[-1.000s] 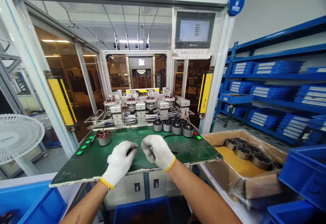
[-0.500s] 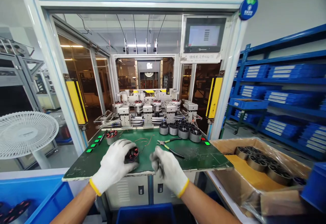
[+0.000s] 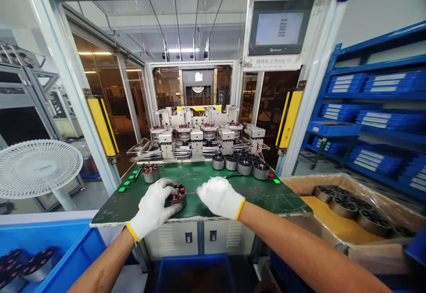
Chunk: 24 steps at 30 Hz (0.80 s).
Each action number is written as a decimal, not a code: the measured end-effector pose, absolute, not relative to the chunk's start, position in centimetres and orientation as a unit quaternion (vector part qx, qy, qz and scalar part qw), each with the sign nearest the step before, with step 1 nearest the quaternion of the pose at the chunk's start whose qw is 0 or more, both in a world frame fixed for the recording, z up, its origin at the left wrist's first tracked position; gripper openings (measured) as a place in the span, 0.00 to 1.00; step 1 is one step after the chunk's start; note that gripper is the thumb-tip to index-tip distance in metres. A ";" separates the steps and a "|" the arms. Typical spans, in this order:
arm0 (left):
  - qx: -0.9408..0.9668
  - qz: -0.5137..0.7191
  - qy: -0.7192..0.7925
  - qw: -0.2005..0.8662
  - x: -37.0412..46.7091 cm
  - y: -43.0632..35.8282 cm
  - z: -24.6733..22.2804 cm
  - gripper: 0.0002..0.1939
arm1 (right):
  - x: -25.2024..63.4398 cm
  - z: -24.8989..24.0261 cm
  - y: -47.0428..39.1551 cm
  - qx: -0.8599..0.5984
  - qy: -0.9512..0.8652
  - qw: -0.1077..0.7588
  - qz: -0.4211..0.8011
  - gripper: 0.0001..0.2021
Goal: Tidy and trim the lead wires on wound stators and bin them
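My left hand (image 3: 158, 202), in a white glove, is wrapped around a motor stator (image 3: 179, 194) with copper windings near the front edge of the green table. A thin copper wire (image 3: 191, 192) runs from the stator to my right hand (image 3: 219, 196). That gloved hand is closed, its fingertips pinching the wire's end. Behind it, the cutting pliers are mostly hidden; a dark handle (image 3: 235, 176) shows. Another wound stator (image 3: 151, 174) stands on the table beyond my left hand. Several stators (image 3: 244, 167) without visible copper stand at the back right.
A winding machine (image 3: 196, 140) spans the table's back. Loose wire bits lie on the green tabletop (image 3: 266, 199). At right is a carton (image 3: 299, 182) of stators; at left, a blue bin (image 3: 66, 253) holds wound ones. A white fan (image 3: 40, 168) stands left.
My right hand has risen and turned, covering most of the pliers, and a wire now stretches from it to the stator. My left hand keeps its hold. The view has shifted slightly.
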<state>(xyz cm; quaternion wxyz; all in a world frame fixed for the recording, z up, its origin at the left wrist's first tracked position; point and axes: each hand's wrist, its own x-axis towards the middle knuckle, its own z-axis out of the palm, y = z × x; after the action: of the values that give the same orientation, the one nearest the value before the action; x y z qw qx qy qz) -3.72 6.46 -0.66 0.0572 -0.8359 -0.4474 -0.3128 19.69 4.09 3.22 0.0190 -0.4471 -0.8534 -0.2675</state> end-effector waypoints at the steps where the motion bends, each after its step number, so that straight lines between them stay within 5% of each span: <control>1: -0.837 -0.312 -0.446 0.061 -3.7 6.5 -0.7 0.12 | 20.5 3.1 4.4 -0.460 -0.851 0.014 -0.254 0.09; 7: -0.790 -0.254 -0.538 0.147 -0.9 5.3 -0.6 0.16 | 22.7 3.0 6.5 -0.620 -0.759 0.121 -0.158 0.13; 10: -0.758 -0.234 -0.585 0.169 -0.3 3.8 1.4 0.22 | 22.0 2.7 6.3 -0.661 -0.672 0.319 -0.098 0.19; 13: -0.765 -0.275 -0.558 0.167 -1.2 3.7 4.8 0.22 | 20.3 1.9 6.0 -0.594 -0.632 0.469 0.164 0.19; 17: -0.864 -0.190 -0.463 0.048 -2.0 6.8 7.9 0.13 | 16.6 0.3 6.8 -0.487 -0.563 0.446 0.497 0.23; 24: -0.891 -0.089 -0.440 -0.066 -1.4 10.7 6.8 0.18 | 15.3 -0.8 6.8 -0.447 -0.568 0.436 0.536 0.25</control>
<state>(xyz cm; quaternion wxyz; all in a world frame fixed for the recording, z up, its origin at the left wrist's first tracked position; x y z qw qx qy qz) -1.41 10.69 6.76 -0.0659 -0.8912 -0.4400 -0.0891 15.27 6.83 -0.80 0.4357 -0.4474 -0.5680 0.5361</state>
